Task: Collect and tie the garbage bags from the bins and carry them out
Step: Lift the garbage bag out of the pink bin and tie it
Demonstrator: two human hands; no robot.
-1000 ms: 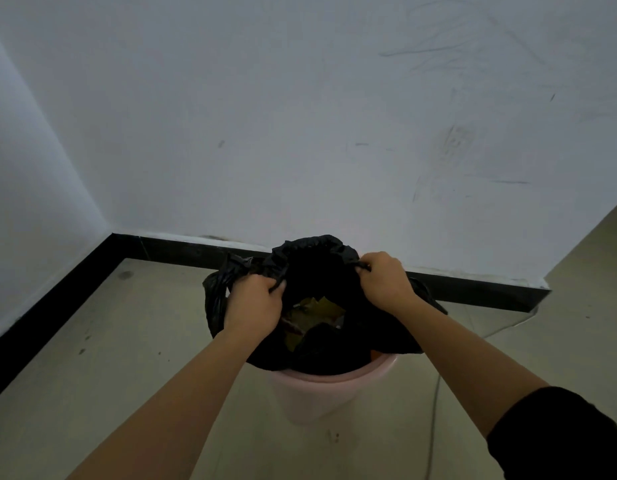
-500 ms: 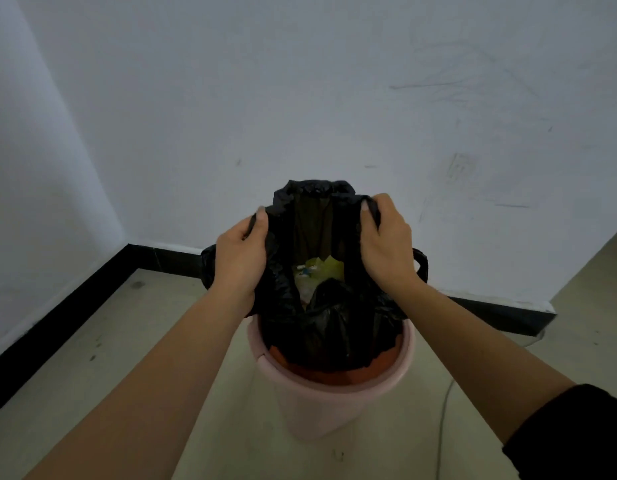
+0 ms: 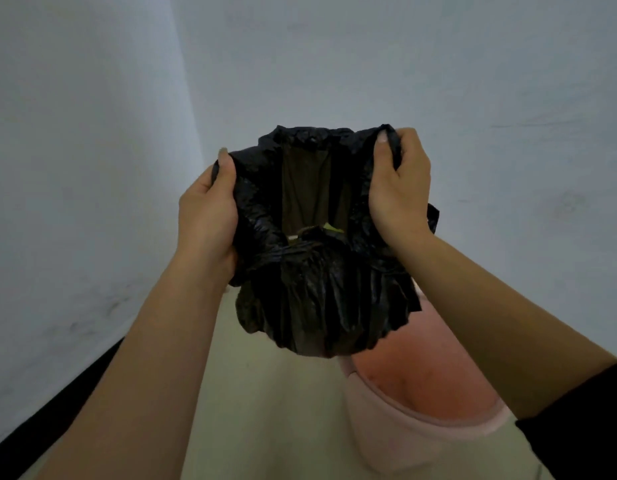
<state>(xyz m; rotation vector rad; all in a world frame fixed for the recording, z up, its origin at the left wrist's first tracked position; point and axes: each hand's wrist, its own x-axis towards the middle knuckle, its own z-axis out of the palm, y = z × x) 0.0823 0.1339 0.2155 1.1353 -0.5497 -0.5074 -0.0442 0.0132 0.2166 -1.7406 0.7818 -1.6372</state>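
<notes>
Garbage bag (image 3: 320, 299), black and part-filled, hangs in the air above and a little left of the pink bin (image 3: 421, 441), clear of its rim, mouth gaping. The step in hand looks to be collecting; next, the mouth needs gathering together and knotting. The hands are held apart: left hand (image 3: 206, 216) and right hand (image 3: 400, 195) each grip a bunched side of the bag's rim, fingers curled round the plastic.

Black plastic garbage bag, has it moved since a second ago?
Yes, upward: the black plastic garbage bag sat inside the round pink plastic bin then; now it hangs clear above the rim.
</notes>
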